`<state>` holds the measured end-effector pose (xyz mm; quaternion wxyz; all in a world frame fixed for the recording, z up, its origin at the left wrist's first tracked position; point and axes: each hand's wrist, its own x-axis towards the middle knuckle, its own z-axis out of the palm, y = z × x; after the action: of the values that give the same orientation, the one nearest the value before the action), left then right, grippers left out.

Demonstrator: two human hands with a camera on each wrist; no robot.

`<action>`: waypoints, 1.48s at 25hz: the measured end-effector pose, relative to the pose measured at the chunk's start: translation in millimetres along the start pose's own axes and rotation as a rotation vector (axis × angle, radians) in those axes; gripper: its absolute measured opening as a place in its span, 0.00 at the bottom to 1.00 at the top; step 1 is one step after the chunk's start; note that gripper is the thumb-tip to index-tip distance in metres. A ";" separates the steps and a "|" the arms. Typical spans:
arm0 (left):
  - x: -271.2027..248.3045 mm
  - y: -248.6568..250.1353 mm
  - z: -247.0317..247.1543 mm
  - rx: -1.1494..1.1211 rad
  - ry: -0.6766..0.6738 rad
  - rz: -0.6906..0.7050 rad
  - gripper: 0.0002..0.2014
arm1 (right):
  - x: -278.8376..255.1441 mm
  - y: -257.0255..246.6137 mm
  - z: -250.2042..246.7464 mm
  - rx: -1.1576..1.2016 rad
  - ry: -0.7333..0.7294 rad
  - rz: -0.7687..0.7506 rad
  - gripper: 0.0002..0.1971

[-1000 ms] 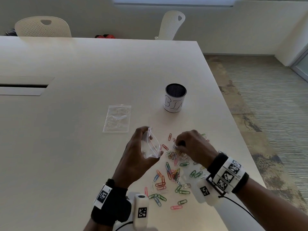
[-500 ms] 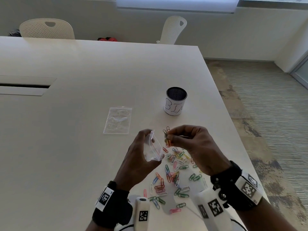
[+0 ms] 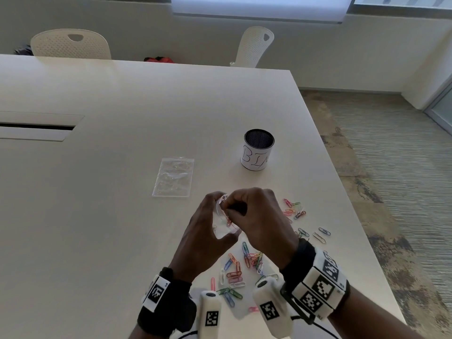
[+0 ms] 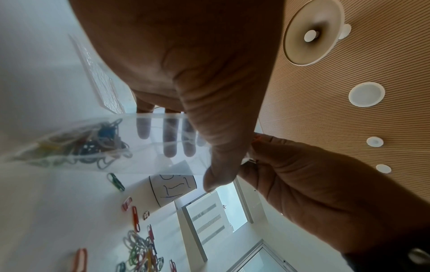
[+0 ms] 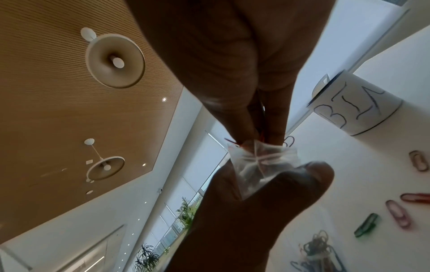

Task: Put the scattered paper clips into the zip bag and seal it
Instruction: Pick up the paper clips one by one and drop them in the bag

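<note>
My left hand point(image 3: 208, 231) holds a small clear zip bag point(image 3: 223, 227) above the table, thumb and fingers curled round it. Several coloured clips point(image 4: 81, 145) lie inside the zip bag point(image 4: 149, 147). My right hand point(image 3: 254, 214) pinches a few paper clips point(image 5: 259, 135) at the bag's open mouth point(image 5: 263, 158), fingertips pushed into it. Loose coloured paper clips point(image 3: 244, 267) lie scattered on the white table point(image 3: 97, 216) below and to the right of my hands, with a small group point(image 3: 294, 210) further right.
A second clear zip bag point(image 3: 174, 177) lies flat on the table left of a black mesh cup point(image 3: 258, 150) with a white label. The table's right edge point(image 3: 342, 182) runs close to the clips. Two white chairs point(image 3: 71, 44) stand beyond the far edge.
My right hand picked up clips from the pile, rose, and moved left to the bag's mouth. My left hand kept hold of the bag and lifted slightly.
</note>
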<state>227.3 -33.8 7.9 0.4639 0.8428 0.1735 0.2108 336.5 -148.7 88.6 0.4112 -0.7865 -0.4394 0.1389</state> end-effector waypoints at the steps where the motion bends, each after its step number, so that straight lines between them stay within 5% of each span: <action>1: -0.2 0.2 0.1 -0.001 0.002 -0.002 0.35 | 1.5 -1.7 0.0 -0.006 -0.010 -0.011 0.06; 14: 0.2 -4.1 0.7 0.022 0.012 -0.002 0.34 | 13.7 0.6 -18.0 0.044 -0.094 -0.046 0.06; 19: 0.6 -2.9 1.7 0.040 0.008 0.015 0.34 | 15.3 12.7 -34.5 0.065 0.026 -0.001 0.05; 24: 0.9 -0.9 0.9 0.026 -0.003 0.019 0.34 | 16.3 77.9 -78.6 -0.168 0.141 0.160 0.07; 30: 3.6 -0.7 1.8 0.036 -0.017 0.019 0.35 | 6.8 144.4 -87.8 -0.476 -0.090 0.382 0.17; 37: 4.9 -2.0 1.3 0.050 -0.029 0.013 0.35 | -0.8 139.8 -69.7 -0.526 -0.276 0.301 0.20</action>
<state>232.0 -31.3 6.5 0.4439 0.8581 0.1666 0.1970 457.1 -224.5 24.4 0.1058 -0.8956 -0.3905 0.1850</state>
